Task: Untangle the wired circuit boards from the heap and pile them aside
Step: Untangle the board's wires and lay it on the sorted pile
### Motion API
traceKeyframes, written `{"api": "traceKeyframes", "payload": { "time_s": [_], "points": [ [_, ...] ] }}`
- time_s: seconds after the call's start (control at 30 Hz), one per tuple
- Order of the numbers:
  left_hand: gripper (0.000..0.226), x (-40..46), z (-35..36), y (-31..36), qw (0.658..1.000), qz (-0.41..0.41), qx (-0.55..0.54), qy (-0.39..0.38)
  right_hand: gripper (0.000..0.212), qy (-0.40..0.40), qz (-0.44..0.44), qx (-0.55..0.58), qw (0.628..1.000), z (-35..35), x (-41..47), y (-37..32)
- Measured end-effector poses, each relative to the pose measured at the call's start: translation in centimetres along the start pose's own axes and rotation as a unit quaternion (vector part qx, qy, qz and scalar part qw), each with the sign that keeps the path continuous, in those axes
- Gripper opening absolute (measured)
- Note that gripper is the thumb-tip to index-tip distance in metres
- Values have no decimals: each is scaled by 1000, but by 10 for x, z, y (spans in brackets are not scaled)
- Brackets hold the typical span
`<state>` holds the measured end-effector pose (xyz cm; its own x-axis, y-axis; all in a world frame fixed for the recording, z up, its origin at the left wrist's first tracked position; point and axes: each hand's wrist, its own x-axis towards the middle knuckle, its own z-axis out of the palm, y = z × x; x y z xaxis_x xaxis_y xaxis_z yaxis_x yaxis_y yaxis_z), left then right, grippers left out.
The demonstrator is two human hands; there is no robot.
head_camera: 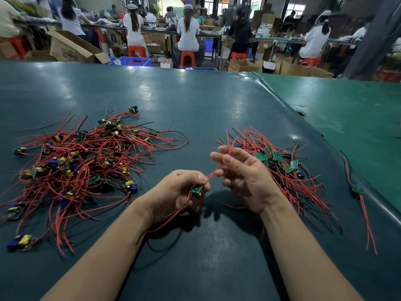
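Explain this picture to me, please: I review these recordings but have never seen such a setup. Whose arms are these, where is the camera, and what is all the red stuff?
There is no machine here. A person wears one camera on the head, looking forward and down, so the two bare arms are that person's own.

On the dark green table lie two lots of small circuit boards with red and black wires. The big tangled heap lies on the left; the tidier pile on the right holds boards already pulled free. One more board lies alone at the far right.

The left hand pinches a small green board. Its red wire runs up through the fingers of the right hand, whose grip on it looks loose.

Behind the table, other people sit at benches on red stools.
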<state>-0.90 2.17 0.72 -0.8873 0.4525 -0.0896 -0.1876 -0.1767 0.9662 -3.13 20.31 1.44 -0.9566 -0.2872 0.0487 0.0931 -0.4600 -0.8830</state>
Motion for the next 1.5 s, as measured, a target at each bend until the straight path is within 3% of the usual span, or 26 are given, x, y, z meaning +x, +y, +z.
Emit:
{"api": "traceKeyframes", "payload": {
  "time_s": [0.23, 0.4, 0.57, 0.83, 1.1, 1.33, 1.5],
  "points": [
    [19, -1, 1, 0, 1000, 18, 20, -11, 7, 64, -64, -135, 987, 4, 3, 9],
    [23, -2, 3, 0, 999, 17, 29, -12, 11, 116, -49, -101, 987, 7, 2, 7],
    [22, -4, 4, 1, 999, 8, 28, -26, 13, 111, -36, -46, 992, 6, 6, 8],
    [19, -5, 7, 3, 999, 8, 25, -20, 12, 139, -115, -230, 956, 1, 6, 15],
    [20, -7, 9, 5, 999, 7, 32, -30, 14, 167, -164, -217, 948, 1, 7, 14],
    [18, -8, 7, 4, 999, 3, 28, -36, 8, 183, -120, -64, 974, -3, 9, 6],
    [20, -4, 5, 2, 1000, 4, 19, -24, 8, 206, -158, -148, 954, -3, 11, 11]
  ]
}}
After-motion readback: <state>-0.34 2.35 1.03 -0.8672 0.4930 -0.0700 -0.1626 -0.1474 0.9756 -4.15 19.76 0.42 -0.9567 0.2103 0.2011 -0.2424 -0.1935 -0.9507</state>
